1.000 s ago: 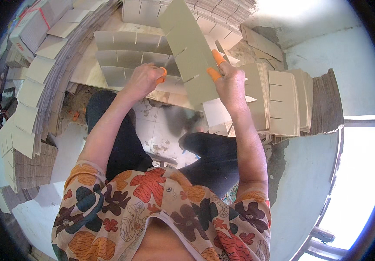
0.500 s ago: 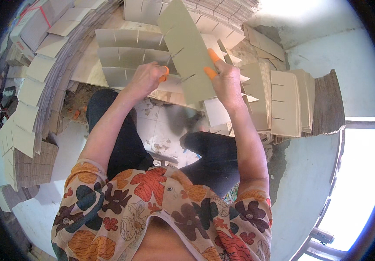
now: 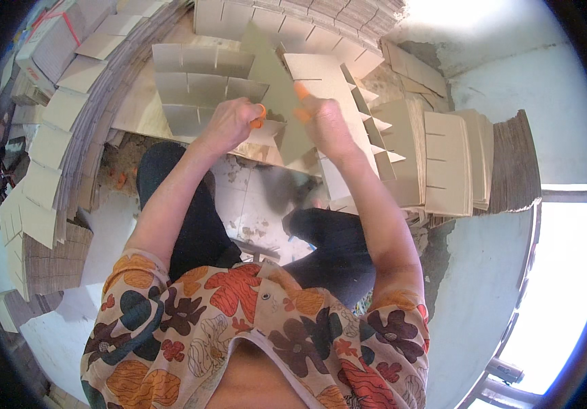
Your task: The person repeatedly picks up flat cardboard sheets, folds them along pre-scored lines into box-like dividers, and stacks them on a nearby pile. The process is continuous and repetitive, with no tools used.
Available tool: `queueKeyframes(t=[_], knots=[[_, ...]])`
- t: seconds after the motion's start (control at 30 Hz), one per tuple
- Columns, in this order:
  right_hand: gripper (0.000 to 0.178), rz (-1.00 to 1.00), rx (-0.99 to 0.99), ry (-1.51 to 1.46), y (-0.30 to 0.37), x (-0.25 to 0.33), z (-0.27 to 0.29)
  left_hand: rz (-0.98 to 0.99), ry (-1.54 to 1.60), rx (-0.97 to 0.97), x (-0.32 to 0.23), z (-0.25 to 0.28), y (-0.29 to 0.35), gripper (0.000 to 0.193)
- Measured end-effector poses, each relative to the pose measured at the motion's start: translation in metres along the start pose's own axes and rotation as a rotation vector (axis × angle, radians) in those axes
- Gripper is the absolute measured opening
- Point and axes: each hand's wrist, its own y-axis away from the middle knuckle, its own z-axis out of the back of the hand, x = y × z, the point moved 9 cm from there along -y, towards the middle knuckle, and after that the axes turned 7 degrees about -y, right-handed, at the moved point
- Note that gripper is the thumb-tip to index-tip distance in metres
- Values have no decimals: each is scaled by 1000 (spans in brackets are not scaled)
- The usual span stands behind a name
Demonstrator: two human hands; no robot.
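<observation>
At the upper center of the frame, a slanted cardboard strip [image 3: 269, 75] stands blurred between two bare hands. The right hand [image 3: 327, 126] pinches its right edge, orange finger covers [image 3: 300, 90] against the board; the left hand [image 3: 232, 124] is curled beside the upright slotted strips [image 3: 198, 88] to the left, though whether it grips one cannot be told. The board looks light and fairly stiff, likely to crease at its slots, so best held by solid edge between them. Compared with half a second earlier, the right hand sits farther left, the strip appears narrower, and a pale slotted panel [image 3: 317, 71] shows more fully.
</observation>
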Motion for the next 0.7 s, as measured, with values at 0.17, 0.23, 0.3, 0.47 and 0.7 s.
queueKeyframes(t=[0.17, 0.23, 0.3, 0.47, 0.7], knots=[[6, -21, 226, 199, 9, 3, -46, 0, -34, -1, 0, -2, 0, 10], [8, -34, 224, 265, 9, 15, -35, 17, -28, 10, 1, -5, 1, 11], [10, -77, 185, 296, 11, 19, -19, 44, -12, 28, 1, -4, 2, 12], [35, -141, -425, 589, 47, -11, 89, 29, 19, 7, -6, 8, 3, 15], [62, -747, -58, -94, 98, -159, 77, 27, 4, 3, -5, 4, 4, 16]])
